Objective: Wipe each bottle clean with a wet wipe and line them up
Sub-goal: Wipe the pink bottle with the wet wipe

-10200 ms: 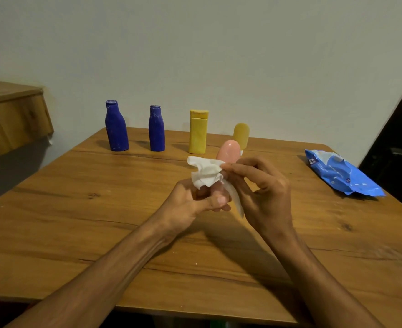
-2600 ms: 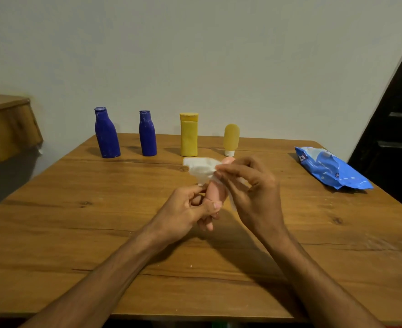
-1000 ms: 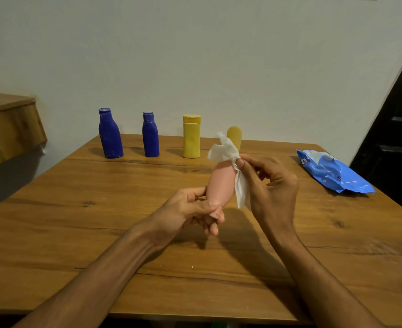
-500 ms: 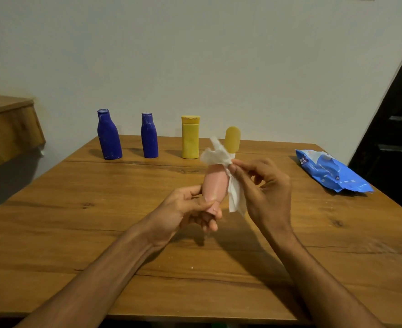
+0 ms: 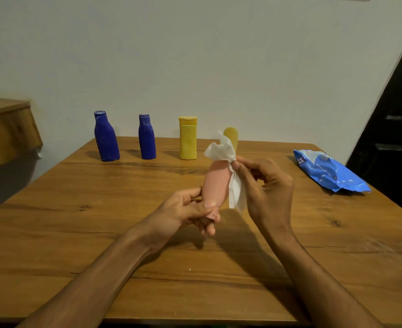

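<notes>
A pink bottle (image 5: 216,184) is held above the table, tilted, its cap end down in my left hand (image 5: 190,210), whose thumb and fingers grip that end. My right hand (image 5: 267,185) pinches a white wet wipe (image 5: 221,151) against the bottle's upper end; the wipe bunches over the top and hangs down the right side. Along the far edge stand in a row a large blue bottle (image 5: 106,137), a smaller blue bottle (image 5: 146,137), a yellow square bottle (image 5: 188,138) and a small yellow bottle (image 5: 231,136), partly hidden behind the wipe.
A blue wet-wipe pack (image 5: 327,170) lies at the right side of the wooden table (image 5: 77,221). A wooden shelf (image 5: 6,129) juts out at the left. A dark door stands at the far right. The white wall is close behind the bottles.
Over the last seconds the pink bottle was raised more upright. The wipe went from its middle to its upper end. In the last half second the hands shifted slightly.
</notes>
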The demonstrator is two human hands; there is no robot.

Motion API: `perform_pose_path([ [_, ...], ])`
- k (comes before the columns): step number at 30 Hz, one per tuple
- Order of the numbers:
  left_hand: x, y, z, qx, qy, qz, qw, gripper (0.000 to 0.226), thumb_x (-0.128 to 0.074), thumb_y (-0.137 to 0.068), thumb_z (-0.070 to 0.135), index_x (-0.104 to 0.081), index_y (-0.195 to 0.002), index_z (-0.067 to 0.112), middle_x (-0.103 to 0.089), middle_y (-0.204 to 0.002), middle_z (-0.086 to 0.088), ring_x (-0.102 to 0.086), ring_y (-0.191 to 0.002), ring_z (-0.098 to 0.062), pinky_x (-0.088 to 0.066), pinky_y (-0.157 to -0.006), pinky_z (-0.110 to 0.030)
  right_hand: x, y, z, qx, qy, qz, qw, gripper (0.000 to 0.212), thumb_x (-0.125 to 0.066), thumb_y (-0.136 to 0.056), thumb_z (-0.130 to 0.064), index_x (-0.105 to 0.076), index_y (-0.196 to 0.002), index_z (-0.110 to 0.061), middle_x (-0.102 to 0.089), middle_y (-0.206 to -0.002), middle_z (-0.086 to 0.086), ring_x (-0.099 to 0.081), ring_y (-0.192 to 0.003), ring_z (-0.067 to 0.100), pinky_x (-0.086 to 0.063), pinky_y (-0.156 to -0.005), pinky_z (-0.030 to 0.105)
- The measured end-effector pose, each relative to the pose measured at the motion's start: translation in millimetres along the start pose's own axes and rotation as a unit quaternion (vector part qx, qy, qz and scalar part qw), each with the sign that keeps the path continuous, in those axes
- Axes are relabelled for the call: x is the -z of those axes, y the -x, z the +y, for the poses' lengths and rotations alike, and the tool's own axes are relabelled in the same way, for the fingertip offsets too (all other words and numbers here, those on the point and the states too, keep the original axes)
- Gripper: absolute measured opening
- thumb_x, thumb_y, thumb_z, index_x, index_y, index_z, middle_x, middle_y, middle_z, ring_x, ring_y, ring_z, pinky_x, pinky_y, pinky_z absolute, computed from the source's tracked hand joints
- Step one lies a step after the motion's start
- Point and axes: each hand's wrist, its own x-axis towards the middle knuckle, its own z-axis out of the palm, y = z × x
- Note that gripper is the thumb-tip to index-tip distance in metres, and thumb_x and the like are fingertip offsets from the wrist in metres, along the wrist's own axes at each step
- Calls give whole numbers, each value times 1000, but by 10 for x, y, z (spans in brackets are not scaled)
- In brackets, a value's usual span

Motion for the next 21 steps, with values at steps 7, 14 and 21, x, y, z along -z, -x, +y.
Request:
perform_pose_path([
  [7, -1, 11, 11, 9, -56, 20, 998, 37, -62, -88, 19, -55, -123, 9, -69, -95, -13, -62, -73, -22, -54, -64, -31, -35, 2, -23, -20, -24, -37, 999, 20, -66, -91, -15, -68, -109, -20, -64, -93, -1, -58, -81, 10, -44, -64, 13],
  [14, -9, -5, -18, 2, -155, 38, 987, 38, -63, -90, 22, -55, -125, 13, -66, -103, -12, -61, -77, -18, -54, -66, -27, -37, 8, 3, 10, 5, -79, 997, 20, -63, -92, -13, -69, -111, -13, -58, -97, 2, -51, -86, 2, -42, -68, 8],
  [21, -97, -24, -76, -22, -172, 105, 979, 12, -58, -94, 13, -62, -102, 5, -66, -95, -19, -63, -81, -30, -54, -73, -37, -116, 137, 23, 122, 56, -165, 977, 30, -54, -91, -31, -71, -109, -14, -50, -103, -8, -50, -98, 10, -50, -74, 31],
])
